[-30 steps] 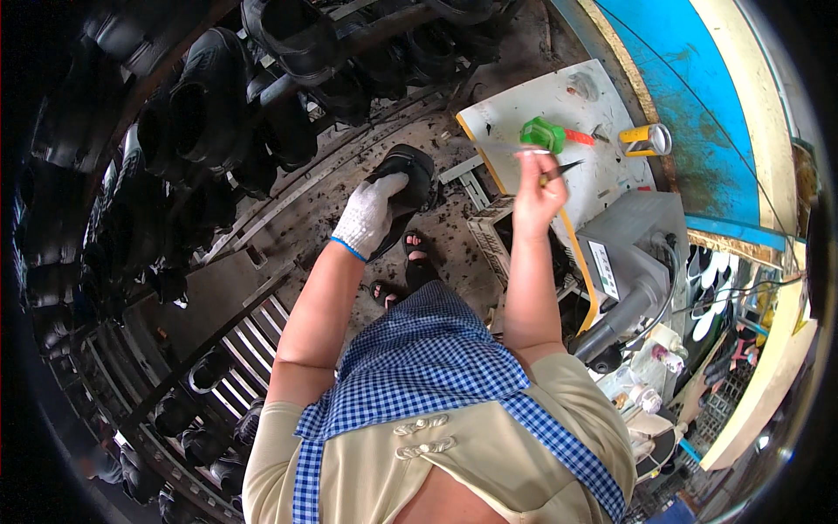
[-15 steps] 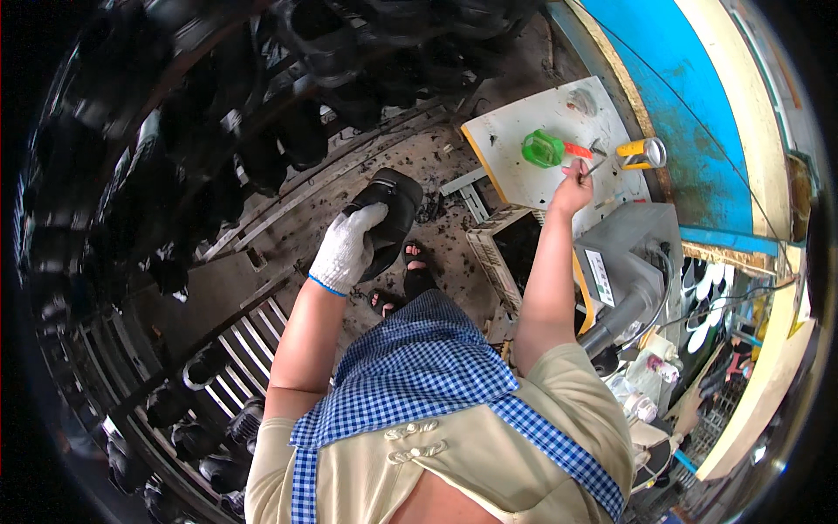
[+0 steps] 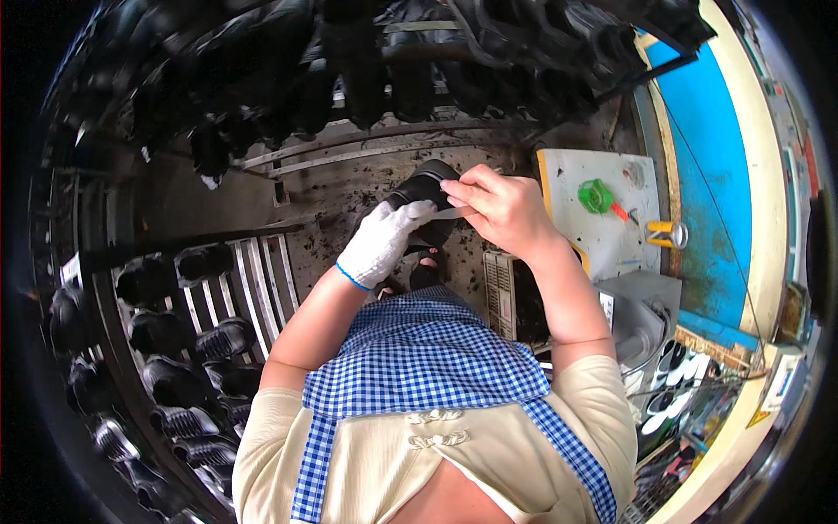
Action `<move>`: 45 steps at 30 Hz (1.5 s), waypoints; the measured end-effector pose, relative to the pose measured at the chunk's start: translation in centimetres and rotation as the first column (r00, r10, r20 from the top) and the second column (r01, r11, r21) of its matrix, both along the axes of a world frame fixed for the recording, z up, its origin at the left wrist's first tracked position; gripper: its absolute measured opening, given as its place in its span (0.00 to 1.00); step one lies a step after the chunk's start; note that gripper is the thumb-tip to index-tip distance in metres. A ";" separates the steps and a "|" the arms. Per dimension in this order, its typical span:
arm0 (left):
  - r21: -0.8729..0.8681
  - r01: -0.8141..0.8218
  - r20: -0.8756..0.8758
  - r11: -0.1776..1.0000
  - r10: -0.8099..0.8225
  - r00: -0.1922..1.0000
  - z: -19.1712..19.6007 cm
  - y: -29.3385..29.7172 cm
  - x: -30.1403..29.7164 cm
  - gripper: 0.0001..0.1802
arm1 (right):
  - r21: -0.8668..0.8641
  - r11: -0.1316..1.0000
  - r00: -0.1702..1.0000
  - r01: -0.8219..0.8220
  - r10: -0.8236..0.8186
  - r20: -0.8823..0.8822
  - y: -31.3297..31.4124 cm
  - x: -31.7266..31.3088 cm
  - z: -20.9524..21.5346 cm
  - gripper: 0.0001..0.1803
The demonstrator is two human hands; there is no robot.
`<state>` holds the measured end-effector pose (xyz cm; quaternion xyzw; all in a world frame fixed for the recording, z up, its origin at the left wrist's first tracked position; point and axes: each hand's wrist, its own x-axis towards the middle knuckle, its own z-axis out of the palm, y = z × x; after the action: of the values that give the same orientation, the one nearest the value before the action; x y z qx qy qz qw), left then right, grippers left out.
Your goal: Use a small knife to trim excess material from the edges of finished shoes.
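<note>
One black shoe (image 3: 419,186) is held above the floor (image 3: 336,188). At the shoe's near side, one gloved left hand (image 3: 386,242) grips it, fingers curled over. At its right, one bare right hand (image 3: 504,210) pinches closed, apparently on one thin pale strip (image 3: 456,212). Farther right of the shoe, one white table (image 3: 611,242) bears one green container (image 3: 596,196) and one yellow can (image 3: 668,234).

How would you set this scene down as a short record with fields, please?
Left hand: in a white glove, holding a black shoe
Right hand: bare, fingers at the shoe
Thin pale item: beside the right hand, kind unclear
White table: on the right, bearing a green container, yellow can at its edge
Left rack: other black shoes
Apron: blue and white checks
</note>
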<state>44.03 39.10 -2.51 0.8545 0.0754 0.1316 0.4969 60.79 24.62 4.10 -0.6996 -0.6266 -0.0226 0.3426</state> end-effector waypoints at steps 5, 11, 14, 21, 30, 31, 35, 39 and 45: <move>0.045 -0.042 -0.207 0.998 0.051 0.977 -0.5 -0.4 -2.4 0.15 | -0.185 0.979 0.972 -0.087 0.124 0.199 1.7 -2.1 0.5 0.13; -0.259 -0.355 -0.602 0.898 0.138 0.787 3.3 -0.9 -3.3 0.24 | -0.357 0.927 0.941 -0.117 0.219 0.260 3.5 -4.8 0.2 0.09; -0.331 -0.508 -0.624 0.795 0.220 0.750 3.9 -1.2 -3.8 0.30 | -0.433 0.901 0.943 -0.028 0.167 0.287 4.1 -6.2 0.0 0.09; 0.214 -0.353 -0.004 0.911 0.363 0.932 -1.8 -2.9 -6.3 0.14 | -0.506 0.862 0.962 0.018 0.124 0.244 4.6 -7.6 -0.9 0.10; 0.014 -0.331 -0.454 0.944 0.301 0.839 -0.9 -2.7 -7.3 0.29 | -0.438 0.897 0.994 -0.056 0.090 0.057 4.0 -7.6 -2.9 0.08; 0.153 -0.289 -0.264 0.945 0.321 0.910 -1.6 -2.9 -7.6 0.19 | -0.423 0.903 0.996 -0.077 0.086 0.003 3.9 -7.6 -2.8 0.08; 0.214 -0.259 -0.153 0.942 0.295 0.943 -2.3 -3.3 -7.7 0.10 | -0.339 0.939 0.998 -0.058 0.044 -0.048 3.2 -7.9 -3.2 0.08; 0.315 -0.314 -0.003 0.896 0.331 0.943 -3.1 -3.8 -7.6 0.10 | -0.379 0.925 0.999 0.005 0.011 0.040 2.9 -8.2 -2.9 0.08; 0.446 -0.286 0.051 0.848 0.295 0.954 -4.4 -4.7 -6.3 0.08 | -0.453 0.885 0.994 0.109 -0.086 0.072 2.7 -8.0 -3.6 0.08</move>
<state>37.76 34.39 -6.95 0.9257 0.1759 0.2106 0.2602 52.80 27.27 0.53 -0.7903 -0.5867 0.0907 0.1516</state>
